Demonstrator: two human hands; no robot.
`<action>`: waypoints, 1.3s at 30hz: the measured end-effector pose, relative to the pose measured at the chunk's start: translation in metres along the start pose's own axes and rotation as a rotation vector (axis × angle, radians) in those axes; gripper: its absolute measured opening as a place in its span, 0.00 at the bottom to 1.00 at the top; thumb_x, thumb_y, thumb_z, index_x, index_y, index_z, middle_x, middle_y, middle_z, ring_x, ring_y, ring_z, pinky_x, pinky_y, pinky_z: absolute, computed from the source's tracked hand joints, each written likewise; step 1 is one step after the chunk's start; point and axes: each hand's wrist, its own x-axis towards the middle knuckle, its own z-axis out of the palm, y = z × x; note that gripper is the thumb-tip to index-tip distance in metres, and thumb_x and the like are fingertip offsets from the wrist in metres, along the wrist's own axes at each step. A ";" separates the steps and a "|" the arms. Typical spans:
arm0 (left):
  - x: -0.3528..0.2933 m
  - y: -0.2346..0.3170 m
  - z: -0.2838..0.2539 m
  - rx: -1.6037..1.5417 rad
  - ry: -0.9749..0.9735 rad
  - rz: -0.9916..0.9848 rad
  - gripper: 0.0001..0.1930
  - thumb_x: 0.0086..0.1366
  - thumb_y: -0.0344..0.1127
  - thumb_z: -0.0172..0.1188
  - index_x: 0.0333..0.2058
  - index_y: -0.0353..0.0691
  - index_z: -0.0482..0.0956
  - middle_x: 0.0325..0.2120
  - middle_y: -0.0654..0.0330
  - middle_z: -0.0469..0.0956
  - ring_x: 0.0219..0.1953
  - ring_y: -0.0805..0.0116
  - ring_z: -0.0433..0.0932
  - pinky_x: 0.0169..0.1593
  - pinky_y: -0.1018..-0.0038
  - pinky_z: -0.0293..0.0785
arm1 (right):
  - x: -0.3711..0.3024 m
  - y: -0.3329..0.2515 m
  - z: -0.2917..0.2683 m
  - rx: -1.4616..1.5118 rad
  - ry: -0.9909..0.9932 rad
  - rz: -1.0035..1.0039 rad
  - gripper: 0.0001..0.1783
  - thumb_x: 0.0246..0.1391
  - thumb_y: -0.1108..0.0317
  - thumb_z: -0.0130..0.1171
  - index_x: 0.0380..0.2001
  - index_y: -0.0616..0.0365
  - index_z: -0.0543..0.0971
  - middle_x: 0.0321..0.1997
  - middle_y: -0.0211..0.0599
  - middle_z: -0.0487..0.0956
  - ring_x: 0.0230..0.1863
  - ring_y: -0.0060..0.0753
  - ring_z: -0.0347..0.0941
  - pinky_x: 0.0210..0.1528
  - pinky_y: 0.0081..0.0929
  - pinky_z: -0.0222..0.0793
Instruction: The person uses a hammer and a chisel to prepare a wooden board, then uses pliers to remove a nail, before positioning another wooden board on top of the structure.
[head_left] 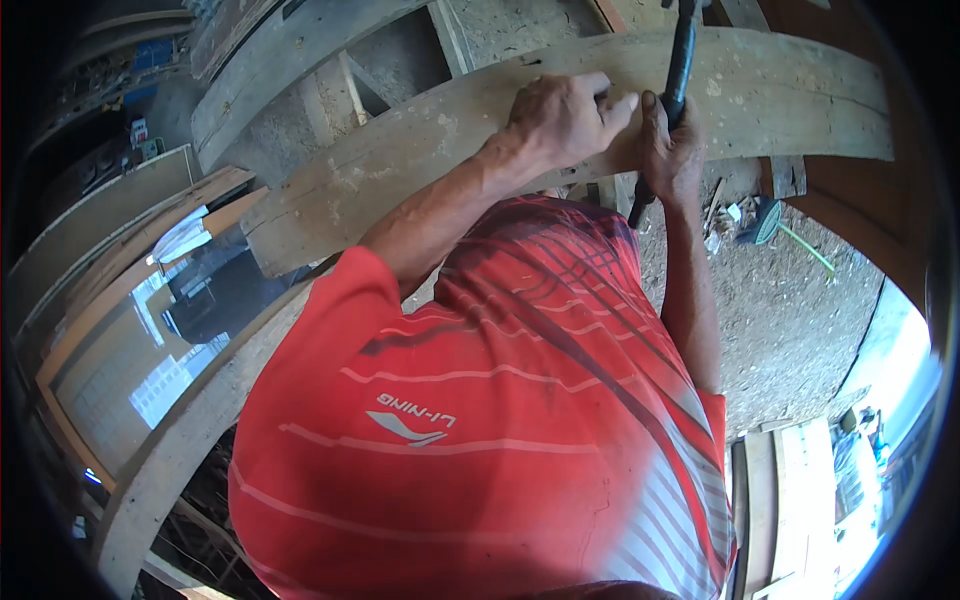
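My left hand [568, 120] rests at the plank [400, 150], a long worn board that lies across in front of me. Its fingers are curled in, with thumb and forefinger toward the right; whatever they may pinch is hidden. Just to the right, my right hand [674, 155] is wrapped round the dark handle of a hammer [682, 60]. The hammer stands steeply across the plank, its handle end below my hand. Only a sliver of its metal head shows at the top edge of the view.
Beyond the plank lies another wooden beam [300, 70]. A framed glass pane [130, 350] leans at the left. On the dirt floor [790, 310] at the right sits a green-handled brush-like thing [768, 222] among scraps. Stacked boards [790, 490] stand at lower right.
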 end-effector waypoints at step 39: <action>-0.004 -0.113 -0.059 0.419 0.110 0.110 0.51 0.56 0.75 0.62 0.63 0.34 0.70 0.58 0.42 0.73 0.61 0.52 0.73 0.66 0.60 0.67 | -0.066 -0.053 -0.012 0.026 -0.167 0.048 0.17 0.50 0.68 0.74 0.37 0.59 0.75 0.29 0.28 0.77 0.30 0.19 0.71 0.34 0.23 0.70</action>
